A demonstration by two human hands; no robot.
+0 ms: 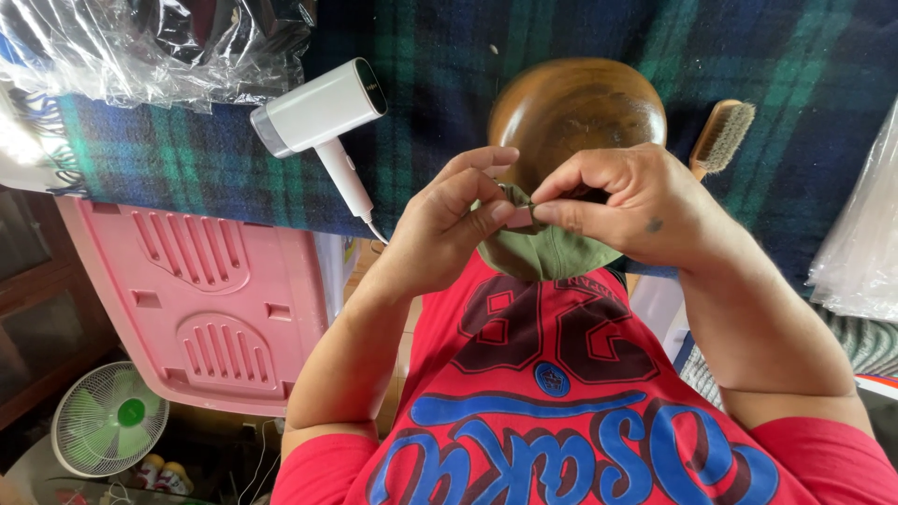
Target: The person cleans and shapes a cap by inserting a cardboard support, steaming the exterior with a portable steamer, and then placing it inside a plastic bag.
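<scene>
A soft olive-green cloth cap (547, 252), draped below the rounded brown wooden block (575, 108), is pinched at its edge between left hand (440, 234) and right hand (631, 201).

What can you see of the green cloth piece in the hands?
The green cloth piece is olive, soft fabric, looking like a cap, hanging in a rounded fold below the fingers. The left hand and right hand both pinch its top edge, where a small metal part seems to sit. It hangs in front of the round wooden block, over the red shirt.
</scene>
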